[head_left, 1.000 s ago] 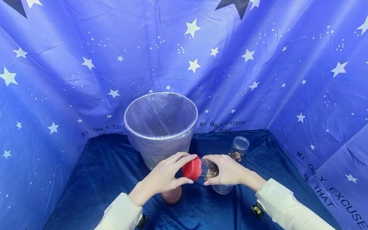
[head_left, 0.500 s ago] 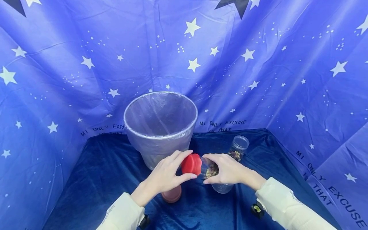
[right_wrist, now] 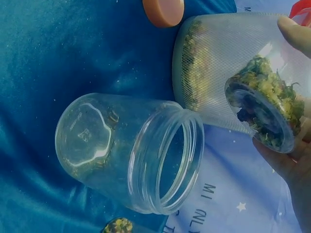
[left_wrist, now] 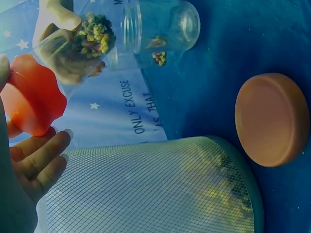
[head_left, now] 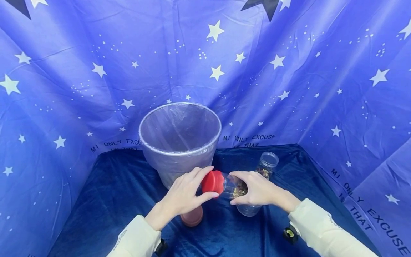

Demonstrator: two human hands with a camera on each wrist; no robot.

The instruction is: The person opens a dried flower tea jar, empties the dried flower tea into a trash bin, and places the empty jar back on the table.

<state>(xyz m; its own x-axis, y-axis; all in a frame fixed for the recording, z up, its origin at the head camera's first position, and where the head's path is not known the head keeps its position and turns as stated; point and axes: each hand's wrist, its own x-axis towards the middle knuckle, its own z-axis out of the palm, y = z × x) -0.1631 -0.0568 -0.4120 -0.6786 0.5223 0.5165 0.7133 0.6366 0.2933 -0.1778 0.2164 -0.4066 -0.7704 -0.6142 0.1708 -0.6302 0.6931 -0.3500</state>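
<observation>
A red scalloped lid (head_left: 213, 182) sits at the mouth of a clear jar (head_left: 228, 185) held tilted on its side, with dried flowers in its base end. My left hand (head_left: 183, 194) grips the lid, thumb below and fingers above. Around the base end of the jar curls my right hand (head_left: 261, 189). In the right wrist view the dried flowers (right_wrist: 272, 87) lie against the jar's bottom. Beneath the right hand stands a wide lidless jar (right_wrist: 121, 150), largely hidden in the head view. A brownish-pink round lid (left_wrist: 272, 119) lies below the left hand.
A mesh wastebasket (head_left: 179, 155) lined with clear plastic stands behind the left hand; yellowish material shows through its lower wall in the wrist views. Another lidless clear jar (head_left: 269, 160) with dried flowers is behind the right hand. Blue cloth (head_left: 106, 200) covers the table, and a star-printed curtain (head_left: 179, 60) surrounds it.
My left fingers have shifted round the red lid, with the thumb further right and the fingertips further left. The lid and held jar have risen slightly.
</observation>
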